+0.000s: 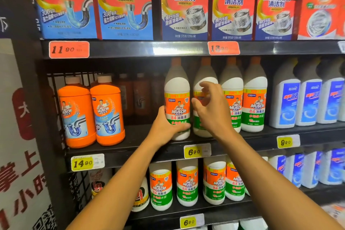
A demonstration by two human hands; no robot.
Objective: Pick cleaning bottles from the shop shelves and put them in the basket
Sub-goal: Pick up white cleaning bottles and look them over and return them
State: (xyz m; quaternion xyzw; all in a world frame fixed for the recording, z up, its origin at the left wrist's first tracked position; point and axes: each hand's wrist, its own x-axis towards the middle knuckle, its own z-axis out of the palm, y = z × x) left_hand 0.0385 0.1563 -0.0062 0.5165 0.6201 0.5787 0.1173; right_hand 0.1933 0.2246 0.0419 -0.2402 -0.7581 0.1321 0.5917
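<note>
On the middle shelf stands a row of white Mr Muscle bottles with orange and green labels. My left hand (pixel 168 127) grips the lower part of the leftmost white bottle (pixel 177 97), which stands upright at the shelf's front. My right hand (pixel 211 108) hovers in front of the second white bottle (pixel 202 76), fingers spread and curved, holding nothing. No basket is in view.
Two orange drain-cleaner bottles (pixel 91 110) stand to the left. White bottles with blue labels (pixel 306 99) fill the right. Boxes (pixel 123 3) line the top shelf. More white bottles (pixel 186 183) sit on the shelf below. A dark upright post (pixel 29 80) bounds the left side.
</note>
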